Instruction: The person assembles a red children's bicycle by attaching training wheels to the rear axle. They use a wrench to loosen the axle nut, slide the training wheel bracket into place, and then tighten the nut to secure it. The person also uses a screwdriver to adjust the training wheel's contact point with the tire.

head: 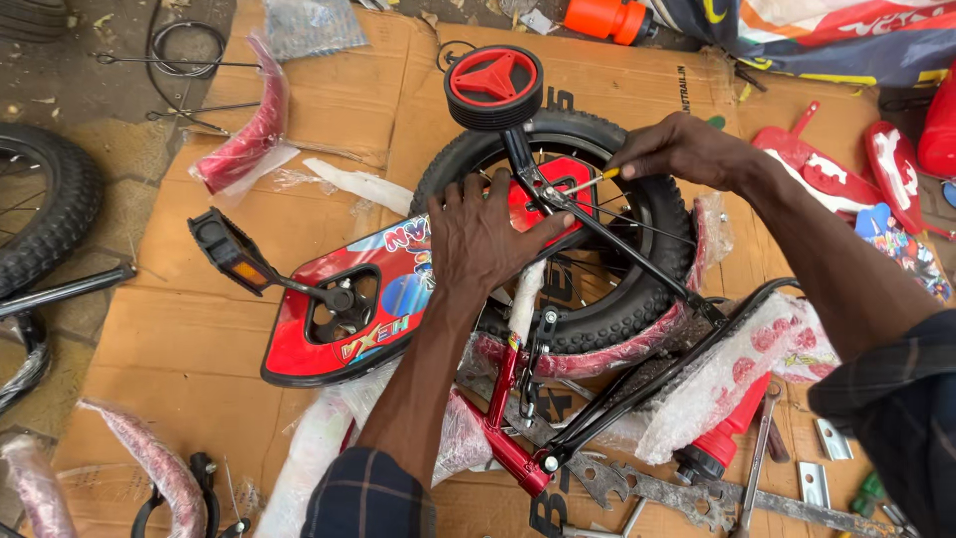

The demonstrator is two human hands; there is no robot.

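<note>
I see my left hand [490, 237] lying open, palm down, fingers spread over the red chain guard [344, 314] where it meets the rear wheel [637, 299] of a small red bicycle lying on its side in the middle of the cardboard sheet [179, 339]. My palm hides the hub beneath it. My right hand [682, 149] is closed around a yellow-handled screwdriver [590, 180]; only a short part of the handle and shaft shows, and I cannot make out its tip against the spokes. The black stabiliser arm [597, 234] runs from the small red-and-black training wheel [494, 88] near the cardboard's far edge down across the tyre. Bubble wrap covers much of the frame. A flat spanner [687, 493] lies near the near edge, partly cut off.
</note>
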